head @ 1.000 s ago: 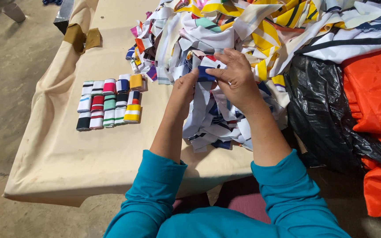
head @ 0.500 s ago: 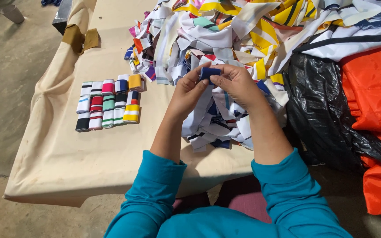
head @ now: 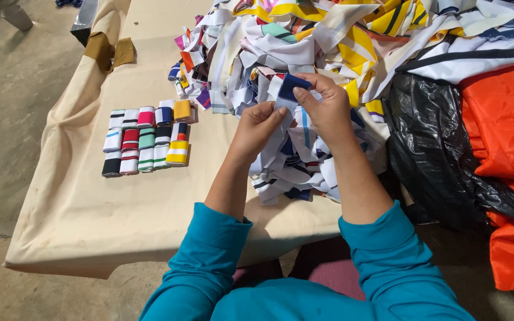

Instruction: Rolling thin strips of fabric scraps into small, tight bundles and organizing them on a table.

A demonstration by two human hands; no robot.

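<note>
Table [head: 90, 220]: bare cloth-covered surface at left and along the near edge; fabric strip heap [head: 304, 53] crowds the far right. Folded strips [head: 147, 139] in rows, well apart from hands. Left hand [head: 257, 128] and right hand [head: 325, 104], each grip pinched shut on a navy-and-white strip [head: 290, 95] raised above the heap's near edge.

**Navy and white strip held up over the pile**

A fabric strip [head: 290, 95] is pinched between both hands above the scrap heap. Its top end is dark navy, folded over at the right hand's [head: 327, 107] fingertips; below that it runs white with a thin blue line. The left hand [head: 260, 126] holds the white part lower down. The strip hangs roughly upright, its tail lost among the loose scraps.
</note>
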